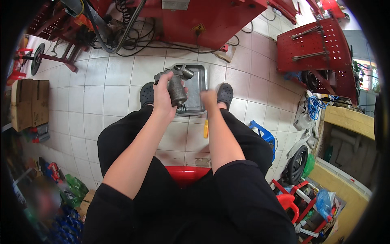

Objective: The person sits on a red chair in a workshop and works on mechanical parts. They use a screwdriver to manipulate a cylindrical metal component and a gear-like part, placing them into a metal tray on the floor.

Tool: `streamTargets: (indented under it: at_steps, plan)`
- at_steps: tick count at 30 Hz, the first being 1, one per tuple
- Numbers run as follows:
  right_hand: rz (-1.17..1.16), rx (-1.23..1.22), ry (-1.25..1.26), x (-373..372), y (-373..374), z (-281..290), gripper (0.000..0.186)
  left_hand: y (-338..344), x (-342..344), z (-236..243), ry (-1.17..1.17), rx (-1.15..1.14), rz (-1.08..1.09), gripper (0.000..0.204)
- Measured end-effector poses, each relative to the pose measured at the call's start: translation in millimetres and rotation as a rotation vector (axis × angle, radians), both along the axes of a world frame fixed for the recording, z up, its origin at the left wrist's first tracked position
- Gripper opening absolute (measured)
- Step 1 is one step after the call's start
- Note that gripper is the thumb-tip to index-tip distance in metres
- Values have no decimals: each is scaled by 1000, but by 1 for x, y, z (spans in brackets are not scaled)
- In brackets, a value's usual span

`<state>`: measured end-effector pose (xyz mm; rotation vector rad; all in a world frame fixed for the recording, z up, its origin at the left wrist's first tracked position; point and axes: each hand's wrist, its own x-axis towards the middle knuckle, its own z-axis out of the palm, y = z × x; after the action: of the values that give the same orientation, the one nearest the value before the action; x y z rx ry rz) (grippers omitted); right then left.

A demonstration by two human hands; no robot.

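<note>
A dark, worn metal starter motor [177, 90] is gripped in my left hand [162, 92], above the left side of a metal tray [198, 112] on the floor. Its large cylinder tilts toward me, and a smaller cylinder juts out at its far right. My right hand [209, 100] is at the tray's right edge, smeared by motion, with its fingers bunched; what they hold, if anything, does not show. Just below that hand is a screwdriver with a yellow handle [206, 129]; whether the hand touches it is unclear. Small dark parts sit in the tray's near end.
My clogs [224, 94] stand on either side of the tray. A red machine [203, 24] with cables [134, 46] is ahead. At right stand a red perforated panel [315, 57] and a blue object [263, 136]; at left, a cardboard box [30, 103]. Red plastic [185, 175] shows beneath me.
</note>
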<state>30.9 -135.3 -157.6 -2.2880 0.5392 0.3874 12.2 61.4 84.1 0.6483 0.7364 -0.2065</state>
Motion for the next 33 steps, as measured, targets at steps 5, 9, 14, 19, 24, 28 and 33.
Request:
streamTargets:
  at_steps: [5,9,14,19,24,28,33]
  plan:
    - [-110,-168,255,-60,13,-48,25,7,0,9,82,-43,0,33]
    - [-262,-142,331,-72,-9,-83,22,5,0,15,101,-37,-52,36]
    - [-300,-192,343,-78,-12,-96,20,7,3,14,108,-30,-41,37]
    - [-239,-170,282,-59,-9,-66,30,9,1,12,89,-19,-18,34]
    - [-71,-2,435,-2,-23,-9,38,5,2,8,15,-97,-39,32]
    - [-232,544,355,48,-5,131,30,4,3,16,-17,-85,-3,33]
    - [-8,365,317,4,0,178,31,12,9,7,-153,-77,-92,32]
